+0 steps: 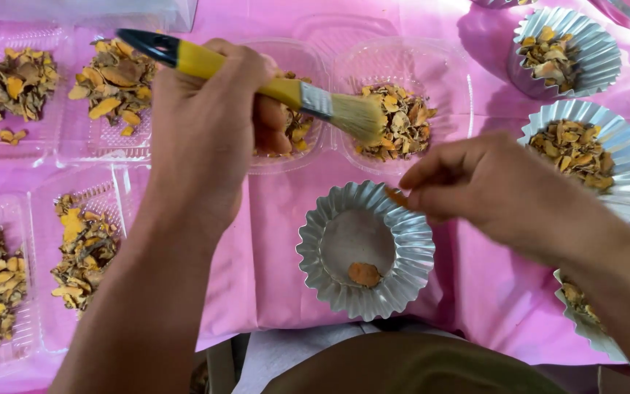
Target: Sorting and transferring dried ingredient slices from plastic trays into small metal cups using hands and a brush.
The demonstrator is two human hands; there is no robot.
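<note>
Hands at work above a fluted foil cup (364,252) on the pink surface (271,241).
Left hand (205,124) is clamped on a yellow-handled brush (271,84), its bristles over a clear tray of dried slices (395,117). Right hand (490,186) pinches an orange slice (395,195) above the cup, where one piece (364,274) lies. Filled trays and foil cups (581,149) ring them.

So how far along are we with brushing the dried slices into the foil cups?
Done: two fluted foil cups at right are filled with dried slices. In hand: the left hand holds a yellow-handled brush, and the right hand pinches one slice over the near cup, which holds just one piece. Left: the clear trays at left remain full.
</note>
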